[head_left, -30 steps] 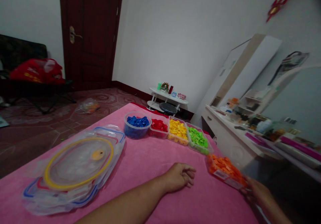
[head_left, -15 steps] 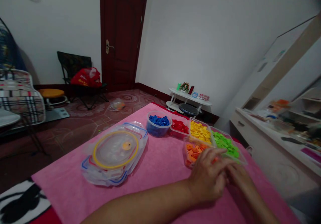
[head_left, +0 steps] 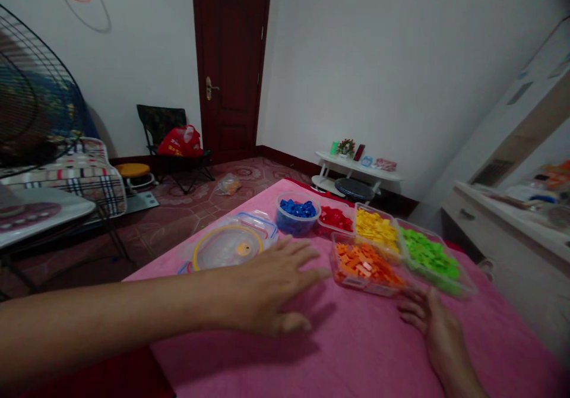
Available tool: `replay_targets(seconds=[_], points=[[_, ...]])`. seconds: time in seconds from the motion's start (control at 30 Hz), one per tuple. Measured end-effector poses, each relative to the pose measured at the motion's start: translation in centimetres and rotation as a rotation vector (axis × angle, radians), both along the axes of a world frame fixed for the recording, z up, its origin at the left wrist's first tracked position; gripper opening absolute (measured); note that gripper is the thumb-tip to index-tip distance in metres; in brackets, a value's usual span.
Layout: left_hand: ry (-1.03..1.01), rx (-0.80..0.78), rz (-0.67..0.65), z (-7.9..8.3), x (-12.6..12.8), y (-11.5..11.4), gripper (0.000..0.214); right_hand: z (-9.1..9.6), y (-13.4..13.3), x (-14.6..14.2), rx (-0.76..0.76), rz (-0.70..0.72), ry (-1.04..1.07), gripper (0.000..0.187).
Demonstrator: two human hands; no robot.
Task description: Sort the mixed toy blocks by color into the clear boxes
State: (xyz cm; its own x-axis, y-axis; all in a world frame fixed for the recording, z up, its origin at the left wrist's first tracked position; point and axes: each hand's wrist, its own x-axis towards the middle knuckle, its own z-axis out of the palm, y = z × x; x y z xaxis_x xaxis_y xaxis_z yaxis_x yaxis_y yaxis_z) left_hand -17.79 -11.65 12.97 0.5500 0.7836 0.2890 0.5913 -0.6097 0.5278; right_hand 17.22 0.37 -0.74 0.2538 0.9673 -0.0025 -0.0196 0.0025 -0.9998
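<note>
My left hand (head_left: pixel 278 285) hovers over the pink cloth with fingers spread and nothing in it, between the lids and the orange pieces. Beneath and beyond its forearm lie stacked clear plastic lids (head_left: pixel 225 248), one with a yellow ring, partly covered by the arm. My right hand (head_left: pixel 439 327) is empty, its fingers loosely apart near the front right corner of a clear box of orange pieces (head_left: pixel 365 265). Behind that stand a round tub of blue pieces (head_left: pixel 297 211), a box of red pieces (head_left: pixel 335 218), a box of yellow pieces (head_left: pixel 376 230) and a box of green pieces (head_left: pixel 430 255).
The pink cloth (head_left: pixel 347 344) covers the table. At the far left are a fan (head_left: pixel 35 89) and a small table (head_left: pixel 44 211). A folding chair with a red bag (head_left: pixel 180 142) stands by the door. A white drawer unit (head_left: pixel 472 226) is close on the right.
My hands were together in front of the orange box and have parted. The left moved left toward the lids; the right stays near the box. The view has turned slightly left.
</note>
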Motion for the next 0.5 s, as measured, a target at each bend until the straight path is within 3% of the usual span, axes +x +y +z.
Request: replay_targets(seconds=[0.1,0.2,0.33,0.5], points=[[0.109,-0.054,0.317,-3.0,-6.7,-1.5,0.083,-0.1,0.4,-0.2,0.003,0.000,0.003,0.060],[0.245,-0.111,0.351,-5.9,-10.9,-2.5,0.078,-0.2,0.7,-0.2,-0.001,0.019,-0.043,0.063],[0.302,-0.088,0.393,-7.8,-11.5,-3.4,0.056,0.1,0.9,-0.3,-0.010,0.025,-0.082,0.057],[0.251,0.026,0.470,-7.8,-10.6,-3.4,0.038,2.1,0.1,0.4,0.017,-0.091,-0.201,0.041]])
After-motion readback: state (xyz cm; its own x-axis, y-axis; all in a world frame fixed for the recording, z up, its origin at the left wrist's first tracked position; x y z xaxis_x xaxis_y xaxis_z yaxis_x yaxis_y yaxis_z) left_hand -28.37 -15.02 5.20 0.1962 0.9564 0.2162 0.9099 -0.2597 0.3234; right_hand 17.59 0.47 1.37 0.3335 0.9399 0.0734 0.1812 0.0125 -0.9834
